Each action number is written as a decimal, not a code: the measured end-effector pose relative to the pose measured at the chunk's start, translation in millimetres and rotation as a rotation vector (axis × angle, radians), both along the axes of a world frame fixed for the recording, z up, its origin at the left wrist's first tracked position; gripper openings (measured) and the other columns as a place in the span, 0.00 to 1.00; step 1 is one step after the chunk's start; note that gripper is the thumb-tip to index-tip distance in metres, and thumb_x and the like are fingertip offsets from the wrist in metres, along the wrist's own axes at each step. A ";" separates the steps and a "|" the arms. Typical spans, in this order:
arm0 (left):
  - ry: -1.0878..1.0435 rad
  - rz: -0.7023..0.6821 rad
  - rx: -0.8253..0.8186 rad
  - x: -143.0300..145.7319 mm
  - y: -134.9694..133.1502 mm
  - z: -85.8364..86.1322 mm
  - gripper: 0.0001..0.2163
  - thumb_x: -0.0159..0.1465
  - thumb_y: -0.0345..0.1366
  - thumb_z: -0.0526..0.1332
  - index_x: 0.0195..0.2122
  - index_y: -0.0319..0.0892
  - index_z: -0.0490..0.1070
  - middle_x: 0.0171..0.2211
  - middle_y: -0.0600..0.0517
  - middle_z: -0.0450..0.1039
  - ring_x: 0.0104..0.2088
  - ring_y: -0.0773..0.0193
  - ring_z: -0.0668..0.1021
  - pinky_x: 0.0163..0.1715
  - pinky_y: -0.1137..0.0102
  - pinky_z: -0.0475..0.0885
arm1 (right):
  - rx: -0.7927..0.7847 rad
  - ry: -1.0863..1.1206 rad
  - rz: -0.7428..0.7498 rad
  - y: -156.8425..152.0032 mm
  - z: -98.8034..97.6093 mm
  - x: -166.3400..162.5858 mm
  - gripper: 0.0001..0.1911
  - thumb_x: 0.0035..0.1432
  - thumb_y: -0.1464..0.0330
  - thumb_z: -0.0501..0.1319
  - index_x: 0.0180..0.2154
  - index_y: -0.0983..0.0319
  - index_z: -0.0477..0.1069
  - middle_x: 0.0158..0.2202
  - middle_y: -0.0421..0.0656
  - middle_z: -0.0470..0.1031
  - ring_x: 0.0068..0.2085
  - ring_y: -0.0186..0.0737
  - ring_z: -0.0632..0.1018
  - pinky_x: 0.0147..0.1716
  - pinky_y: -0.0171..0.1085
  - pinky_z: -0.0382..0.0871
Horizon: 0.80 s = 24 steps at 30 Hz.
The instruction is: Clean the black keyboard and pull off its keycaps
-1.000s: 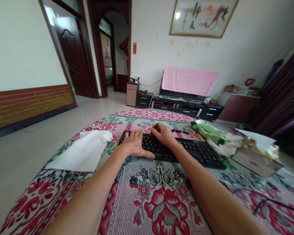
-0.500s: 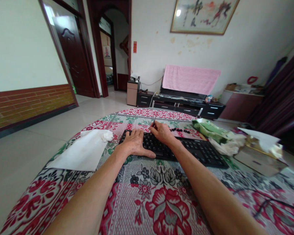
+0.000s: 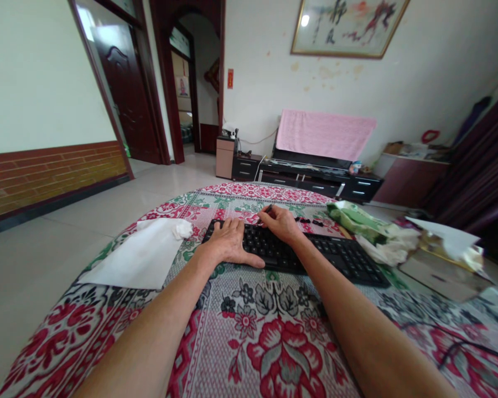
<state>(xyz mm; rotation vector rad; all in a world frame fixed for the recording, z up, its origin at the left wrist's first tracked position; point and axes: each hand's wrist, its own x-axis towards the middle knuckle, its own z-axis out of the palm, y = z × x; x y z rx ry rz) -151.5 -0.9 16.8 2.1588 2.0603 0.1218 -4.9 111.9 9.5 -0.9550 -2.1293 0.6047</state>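
Observation:
A black keyboard [image 3: 340,255] lies across a table covered with a red and green flowered cloth [image 3: 269,337]. My left hand [image 3: 230,243] rests flat on the keyboard's left end, fingers stretched out and thumb along its near edge. My right hand [image 3: 279,222] hovers over the keyboard's far edge with its fingers pinched on a thin dark tool [image 3: 268,209] that sticks out beyond them. Several loose black keycaps [image 3: 311,221] lie in a row on the cloth just behind the keyboard.
A white cloth [image 3: 139,255] lies on the table to the left. A green and white rag [image 3: 363,228], papers and a flat box [image 3: 442,260] crowd the right side. A dark cable [image 3: 456,342] runs at the near right. Beyond are a tiled floor and a low cabinet.
My right hand has shifted slightly to the right along the keyboard's far edge, still pinching the tool. My left hand stays flat in place.

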 end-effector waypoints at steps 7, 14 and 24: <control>0.005 -0.003 0.021 -0.4 0.1 -0.5 0.58 0.37 0.71 0.53 0.64 0.40 0.41 0.65 0.38 0.43 0.63 0.41 0.47 0.59 0.47 0.46 | -0.042 -0.066 0.018 1.1 5.0 0.2 0.11 0.53 0.61 0.56 0.32 0.62 0.70 0.24 0.40 0.75 0.26 0.36 0.76 0.30 0.33 0.65; 0.006 -0.017 0.036 -3.0 2.4 -3.7 0.59 0.36 0.72 0.52 0.64 0.39 0.40 0.65 0.38 0.44 0.63 0.39 0.48 0.58 0.47 0.47 | 0.014 -0.108 -0.001 -1.7 8.8 -1.7 0.10 0.53 0.62 0.57 0.31 0.62 0.71 0.23 0.40 0.75 0.27 0.36 0.75 0.29 0.32 0.64; -0.012 -0.016 0.031 -3.3 3.2 -4.6 0.60 0.36 0.72 0.52 0.65 0.40 0.39 0.65 0.39 0.45 0.62 0.36 0.47 0.58 0.47 0.46 | 0.181 -0.146 0.066 -5.6 7.6 -3.6 0.08 0.55 0.64 0.57 0.30 0.62 0.70 0.23 0.40 0.74 0.27 0.35 0.73 0.29 0.32 0.64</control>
